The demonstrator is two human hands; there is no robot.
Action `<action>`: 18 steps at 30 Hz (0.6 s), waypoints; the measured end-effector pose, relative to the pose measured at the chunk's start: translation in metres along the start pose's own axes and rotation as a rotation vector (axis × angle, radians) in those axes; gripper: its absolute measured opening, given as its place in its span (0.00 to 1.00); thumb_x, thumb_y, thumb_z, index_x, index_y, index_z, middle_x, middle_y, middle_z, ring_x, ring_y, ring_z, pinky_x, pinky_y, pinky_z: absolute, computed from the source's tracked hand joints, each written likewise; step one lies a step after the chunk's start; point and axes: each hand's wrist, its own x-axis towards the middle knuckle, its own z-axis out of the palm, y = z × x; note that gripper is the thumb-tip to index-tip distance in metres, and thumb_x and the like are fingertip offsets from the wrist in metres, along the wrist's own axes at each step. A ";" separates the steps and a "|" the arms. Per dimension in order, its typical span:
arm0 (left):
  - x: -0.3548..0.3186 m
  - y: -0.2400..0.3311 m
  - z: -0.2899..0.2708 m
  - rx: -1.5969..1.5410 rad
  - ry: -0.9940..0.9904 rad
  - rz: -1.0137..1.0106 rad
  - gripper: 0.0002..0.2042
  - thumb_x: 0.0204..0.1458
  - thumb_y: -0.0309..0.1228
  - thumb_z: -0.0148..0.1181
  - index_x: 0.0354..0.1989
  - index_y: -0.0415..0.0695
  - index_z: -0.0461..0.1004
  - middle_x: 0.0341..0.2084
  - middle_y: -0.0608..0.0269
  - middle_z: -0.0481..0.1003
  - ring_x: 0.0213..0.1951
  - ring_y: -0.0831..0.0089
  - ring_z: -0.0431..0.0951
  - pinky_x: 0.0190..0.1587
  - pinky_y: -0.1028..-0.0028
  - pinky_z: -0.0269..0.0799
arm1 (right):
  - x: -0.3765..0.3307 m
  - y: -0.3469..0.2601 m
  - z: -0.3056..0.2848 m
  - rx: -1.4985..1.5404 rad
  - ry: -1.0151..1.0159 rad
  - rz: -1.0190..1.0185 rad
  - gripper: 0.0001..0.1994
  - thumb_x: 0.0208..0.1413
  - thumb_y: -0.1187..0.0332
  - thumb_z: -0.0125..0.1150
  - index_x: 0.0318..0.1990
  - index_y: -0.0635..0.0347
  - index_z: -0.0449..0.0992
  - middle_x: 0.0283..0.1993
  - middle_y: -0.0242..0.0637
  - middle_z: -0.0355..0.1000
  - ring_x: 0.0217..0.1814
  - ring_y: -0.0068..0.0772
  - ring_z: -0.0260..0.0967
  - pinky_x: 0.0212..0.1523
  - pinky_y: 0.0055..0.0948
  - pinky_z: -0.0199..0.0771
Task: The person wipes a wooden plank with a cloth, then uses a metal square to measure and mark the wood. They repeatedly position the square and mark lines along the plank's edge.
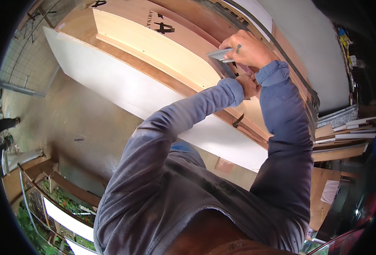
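My right hand (246, 47) is closed on a short grey ribbed strip (219, 55) and holds it against the edge of a pale wooden board (162, 49). The board lies on a stack of brown sheets (124, 10) that leans at an angle. My left hand (250, 86) sits just below the right one, pressed to the same board. It is mostly hidden by both blue-grey sleeves, so its grip cannot be made out. A dark band (238, 121) hangs off the stack's lower edge.
A long white panel (124, 91) runs along the stack's front above a concrete floor (73, 127). Loose boards and offcuts (345, 136) are piled at the right. A metal railing with plants (47, 204) is at lower left. Another person's foot (5, 123) shows at far left.
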 end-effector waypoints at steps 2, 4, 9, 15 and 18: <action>0.005 0.004 -0.076 0.160 -0.547 -0.105 0.23 0.58 0.32 0.53 0.64 0.43 0.70 0.65 0.49 0.67 0.65 0.60 0.68 0.68 0.62 0.60 | 0.004 0.010 -0.014 0.107 -0.095 0.041 0.15 0.49 0.68 0.69 0.44 0.64 0.84 0.38 0.55 0.80 0.38 0.53 0.78 0.45 0.40 0.77; 0.004 -0.012 -0.096 0.134 -0.516 -0.121 0.19 0.57 0.32 0.54 0.56 0.43 0.76 0.58 0.52 0.75 0.60 0.61 0.75 0.59 0.61 0.69 | 0.013 0.018 -0.016 0.081 0.063 -0.029 0.15 0.49 0.68 0.69 0.44 0.64 0.84 0.38 0.56 0.79 0.38 0.53 0.78 0.45 0.41 0.77; -0.015 -0.033 -0.099 0.028 -0.482 -0.105 0.14 0.56 0.35 0.56 0.48 0.49 0.81 0.50 0.59 0.80 0.53 0.59 0.80 0.49 0.59 0.76 | 0.046 -0.005 -0.020 0.056 0.055 -0.066 0.15 0.47 0.68 0.68 0.43 0.63 0.84 0.38 0.53 0.80 0.39 0.53 0.78 0.46 0.41 0.77; -0.031 -0.050 -0.040 -0.219 0.012 -0.165 0.18 0.57 0.36 0.54 0.55 0.45 0.77 0.54 0.56 0.78 0.57 0.55 0.76 0.56 0.54 0.71 | 0.066 -0.021 -0.008 -0.004 -0.015 0.029 0.12 0.46 0.68 0.68 0.40 0.56 0.86 0.40 0.48 0.80 0.51 0.52 0.76 0.54 0.44 0.75; -0.021 -0.039 -0.135 -0.211 -0.473 -0.184 0.18 0.59 0.35 0.52 0.56 0.45 0.76 0.55 0.55 0.77 0.58 0.54 0.76 0.57 0.53 0.70 | 0.055 -0.015 0.000 -0.005 0.033 -0.040 0.13 0.46 0.67 0.69 0.41 0.56 0.85 0.41 0.48 0.79 0.49 0.52 0.76 0.52 0.45 0.75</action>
